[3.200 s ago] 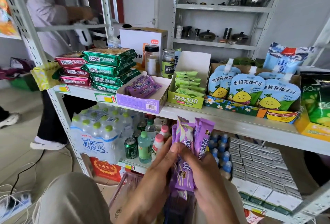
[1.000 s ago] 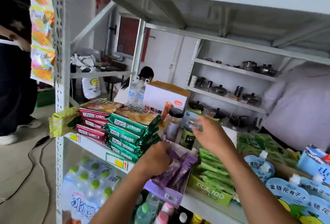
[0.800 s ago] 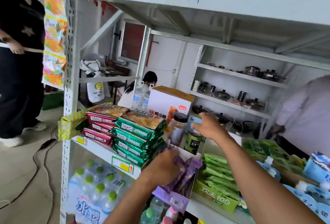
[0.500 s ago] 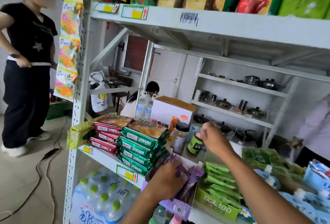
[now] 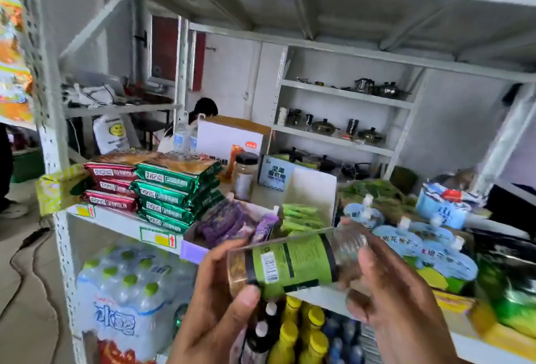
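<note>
A clear jar with a green label (image 5: 293, 265) lies sideways in front of the shelf, held between both hands. My left hand (image 5: 214, 305) grips its left end, thumb in front and fingers behind. My right hand (image 5: 388, 294) grips the right end, where its lid is hidden by the fingers. Behind the jar, purple snack packets (image 5: 229, 221) fill a lilac carton (image 5: 193, 250) on the white shelf (image 5: 116, 218). A second jar with a black lid (image 5: 245, 175) stands further back on that shelf.
Stacked green packets (image 5: 171, 189) and red packets (image 5: 111, 187) lie left of the carton. Green sachets (image 5: 301, 216) and blue spouted pouches (image 5: 420, 247) sit to the right. Below are a water-bottle pack (image 5: 124, 291) and yellow-capped bottles (image 5: 298, 331). A person (image 5: 203, 111) sits behind the shelving.
My right hand has lifted the green-label jar off the shelf and brought it toward me. My left hand has left the purple packets in the carton and taken the jar's other end.
</note>
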`<state>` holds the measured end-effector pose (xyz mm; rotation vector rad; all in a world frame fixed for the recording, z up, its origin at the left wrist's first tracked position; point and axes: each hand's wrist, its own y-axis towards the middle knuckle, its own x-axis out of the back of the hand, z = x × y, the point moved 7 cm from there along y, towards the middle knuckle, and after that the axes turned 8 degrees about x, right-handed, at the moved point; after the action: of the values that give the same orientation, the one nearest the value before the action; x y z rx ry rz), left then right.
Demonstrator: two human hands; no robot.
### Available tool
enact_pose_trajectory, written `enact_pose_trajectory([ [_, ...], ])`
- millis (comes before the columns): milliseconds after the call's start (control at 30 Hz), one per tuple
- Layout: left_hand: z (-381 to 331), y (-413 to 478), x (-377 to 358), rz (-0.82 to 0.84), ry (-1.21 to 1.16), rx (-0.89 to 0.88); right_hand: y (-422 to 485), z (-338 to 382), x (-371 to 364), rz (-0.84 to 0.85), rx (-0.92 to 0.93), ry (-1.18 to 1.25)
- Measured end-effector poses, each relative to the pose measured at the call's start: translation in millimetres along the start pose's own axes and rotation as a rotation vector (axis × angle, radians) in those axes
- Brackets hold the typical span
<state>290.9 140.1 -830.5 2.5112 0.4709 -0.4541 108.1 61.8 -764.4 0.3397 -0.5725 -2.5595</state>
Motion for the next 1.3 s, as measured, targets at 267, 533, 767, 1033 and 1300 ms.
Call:
enact_pose_trajectory([
  [267, 13.6, -46.4, -17.0, 0.129, 0.271, -0.042, -49.6, -74.6, 45.3, -0.247, -0.115, 0.312],
  [533, 2.8, -46.4, -35.5, -0.053, 0.214, 0.073, -65.1, -118.0, 31.4, -0.303, -0.355, 0.659],
  [767, -14.2, -44.9, -44.1, -0.167, 0.463, 0.054, -76.2, -131.0, 17.0, -0.188, -0.558, 0.492],
  [1033, -17.4, -50.1, -4.3, -0.410, 0.686, 0.170, -76.1, -113.7, 30.5, -0.079, -0.473, 0.240],
  [1300, 21.0, -57.3, 9.9, 0.085, 0.409, 0.463, -67.3, -79.0, 46.0, 0.023, -0.151, -0.129],
])
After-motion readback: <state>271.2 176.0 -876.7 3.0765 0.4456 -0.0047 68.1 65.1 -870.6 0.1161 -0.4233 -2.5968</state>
